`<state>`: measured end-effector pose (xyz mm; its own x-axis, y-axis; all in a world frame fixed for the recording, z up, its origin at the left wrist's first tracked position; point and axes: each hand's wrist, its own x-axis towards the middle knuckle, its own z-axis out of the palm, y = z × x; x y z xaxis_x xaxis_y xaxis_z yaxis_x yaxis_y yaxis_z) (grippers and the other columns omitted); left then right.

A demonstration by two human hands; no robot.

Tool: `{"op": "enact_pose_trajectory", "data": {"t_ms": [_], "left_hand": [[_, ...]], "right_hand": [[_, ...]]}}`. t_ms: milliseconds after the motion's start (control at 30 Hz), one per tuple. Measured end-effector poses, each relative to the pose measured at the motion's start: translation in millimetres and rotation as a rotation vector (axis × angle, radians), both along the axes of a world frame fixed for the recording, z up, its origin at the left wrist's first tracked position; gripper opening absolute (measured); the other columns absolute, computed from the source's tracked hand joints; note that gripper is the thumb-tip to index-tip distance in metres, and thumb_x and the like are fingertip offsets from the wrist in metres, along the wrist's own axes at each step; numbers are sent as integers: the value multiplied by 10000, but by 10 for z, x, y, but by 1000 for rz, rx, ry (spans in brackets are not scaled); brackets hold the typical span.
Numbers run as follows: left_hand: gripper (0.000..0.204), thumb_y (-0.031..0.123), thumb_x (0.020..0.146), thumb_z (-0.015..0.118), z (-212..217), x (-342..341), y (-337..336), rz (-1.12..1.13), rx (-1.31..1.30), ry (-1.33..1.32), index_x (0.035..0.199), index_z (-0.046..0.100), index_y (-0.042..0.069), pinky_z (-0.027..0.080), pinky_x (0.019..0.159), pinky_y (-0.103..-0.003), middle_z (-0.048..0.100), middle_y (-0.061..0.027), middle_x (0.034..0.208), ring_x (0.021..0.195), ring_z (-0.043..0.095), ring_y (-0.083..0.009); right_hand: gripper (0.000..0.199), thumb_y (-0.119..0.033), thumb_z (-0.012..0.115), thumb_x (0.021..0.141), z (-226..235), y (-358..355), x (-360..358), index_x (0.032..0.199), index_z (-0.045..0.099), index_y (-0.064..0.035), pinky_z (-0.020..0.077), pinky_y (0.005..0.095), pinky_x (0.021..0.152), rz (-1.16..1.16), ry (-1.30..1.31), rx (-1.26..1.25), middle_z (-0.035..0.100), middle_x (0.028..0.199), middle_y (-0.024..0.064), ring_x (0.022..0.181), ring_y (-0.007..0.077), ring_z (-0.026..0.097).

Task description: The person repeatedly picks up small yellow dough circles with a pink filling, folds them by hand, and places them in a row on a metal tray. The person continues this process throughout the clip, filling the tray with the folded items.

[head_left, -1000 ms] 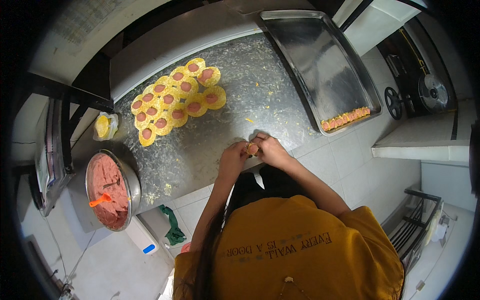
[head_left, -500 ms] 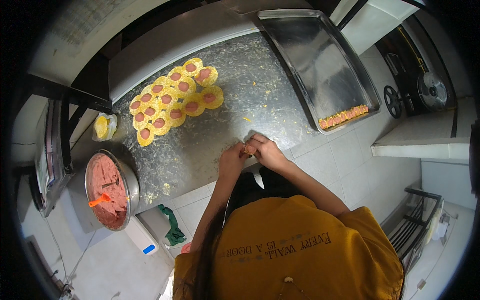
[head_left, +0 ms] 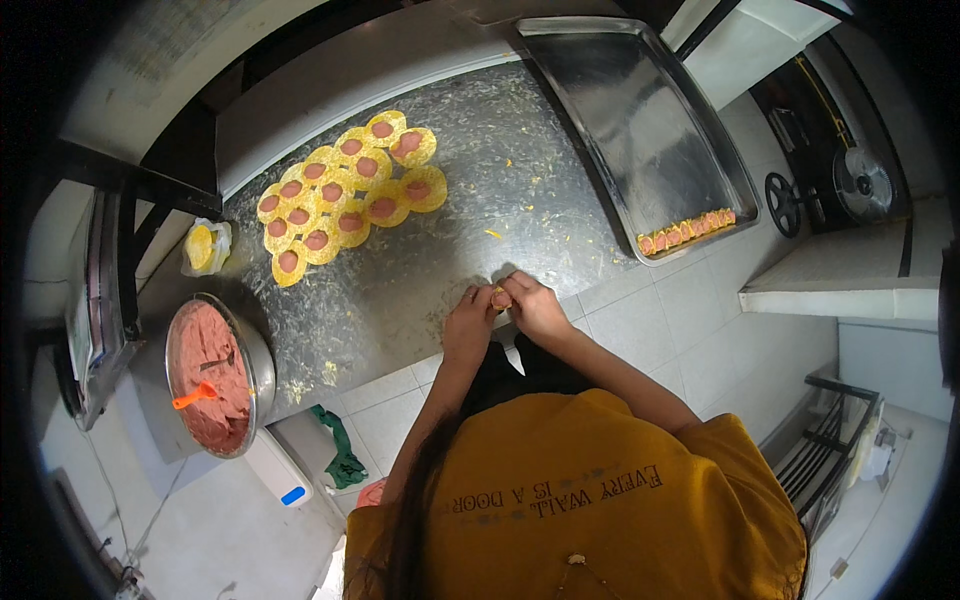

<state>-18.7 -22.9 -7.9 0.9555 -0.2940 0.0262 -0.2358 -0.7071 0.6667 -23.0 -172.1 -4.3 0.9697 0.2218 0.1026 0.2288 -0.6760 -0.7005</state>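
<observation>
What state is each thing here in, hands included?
Left hand: pinching held piece
Right hand: pinching it too
Held piece: pink showing on top
Laid-out wrappers: flat, topped with filling
Metal bowl: holding more filling
Orange utensil: resting in it
Tray: holding one row of filled pieces
Plastic bag: holding yellow rounds

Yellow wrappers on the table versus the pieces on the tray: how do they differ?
The wrappers lie open and flat, while the pieces are gathered up around their filling. Each wrapper looks wider than a piece. The wrappers spread in a loose patch on the table; the pieces form one tight row along the near end of the metal tray. Both show yellow with pink filling.
</observation>
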Motion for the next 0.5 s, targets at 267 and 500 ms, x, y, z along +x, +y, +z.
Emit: {"op": "enact_pose_trajectory", "data": {"t_ms": [267,500], "left_hand": [[259,51,764,599,19,6,50,15,-162,123,1015,540,68,495,670,-398,574,-156,978,792,610,-317],[240,38,732,587,-61,134,616,346,-221,51,970,610,19,491,696,-369,622,-165,916,781,621,-286]], "right_hand": [[263,-17,577,712,90,31,-10,973,555,-43,486,419,720,-7,63,2,531,961,139,864,357,556],[313,-30,574,706,136,78,11,1018,570,-54,446,419,829,133,51,-185,487,1062,131,1017,336,495]]}}
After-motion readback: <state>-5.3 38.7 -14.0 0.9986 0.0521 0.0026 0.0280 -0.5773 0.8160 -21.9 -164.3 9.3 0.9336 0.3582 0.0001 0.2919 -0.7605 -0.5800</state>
